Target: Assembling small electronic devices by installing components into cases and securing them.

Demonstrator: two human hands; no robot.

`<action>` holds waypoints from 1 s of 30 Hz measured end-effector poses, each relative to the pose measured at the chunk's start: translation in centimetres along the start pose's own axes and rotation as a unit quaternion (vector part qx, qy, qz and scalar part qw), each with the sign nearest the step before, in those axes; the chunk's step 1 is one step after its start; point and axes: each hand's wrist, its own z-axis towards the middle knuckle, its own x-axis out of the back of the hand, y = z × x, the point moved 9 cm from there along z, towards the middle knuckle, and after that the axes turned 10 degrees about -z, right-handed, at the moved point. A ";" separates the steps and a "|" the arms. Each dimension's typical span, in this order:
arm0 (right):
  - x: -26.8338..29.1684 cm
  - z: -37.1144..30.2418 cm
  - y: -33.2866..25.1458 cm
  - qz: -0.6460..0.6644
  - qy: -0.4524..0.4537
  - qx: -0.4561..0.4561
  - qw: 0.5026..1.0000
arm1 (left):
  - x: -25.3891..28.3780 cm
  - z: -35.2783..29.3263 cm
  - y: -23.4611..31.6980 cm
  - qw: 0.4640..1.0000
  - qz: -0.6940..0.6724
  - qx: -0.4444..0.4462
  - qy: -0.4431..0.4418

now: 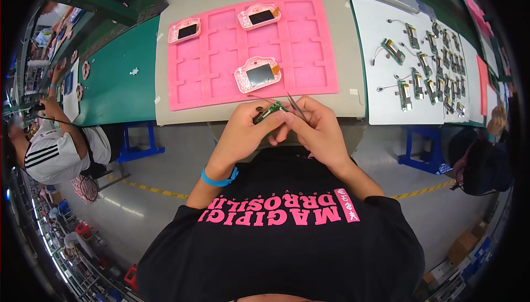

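Faced a pink foam tray (223, 65) bearing three displays (259, 75), plus circuit boards (405, 95) to the right; pinched a green board (268, 113) in left hand (244, 128), gripped tweezers (295, 107) in right hand (320, 130).

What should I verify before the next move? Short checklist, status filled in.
1. Board held: ok. The left hand grips the green circuit board.
2. Tweezers in hand: ok. The right hand holds the tweezers, tips pointing away from the body.
3. Wristband: worn, ok. The blue wristband is on the left wrist; grounding cannot tell.
4. Nearest pink-cased unit: screen up on the pink foam tray, ok.
5. Solder joints on the held board: cannot tell, too small and partly covered by fingers.
6. Other boards kept apart: ok. They lie on the white sheet to the right.
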 end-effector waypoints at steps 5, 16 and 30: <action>1.9 -0.7 -1.9 -0.086 0.056 -0.002 0.995 | 2.3 0.5 2.6 0.995 0.057 -0.030 0.082; 4.8 1.6 2.0 0.006 0.012 -0.028 1.000 | 2.1 5.7 7.6 0.913 0.355 -0.117 0.163; 1.4 3.7 1.7 0.033 -0.081 -0.138 0.987 | 3.1 6.2 7.0 0.953 0.216 -0.149 0.155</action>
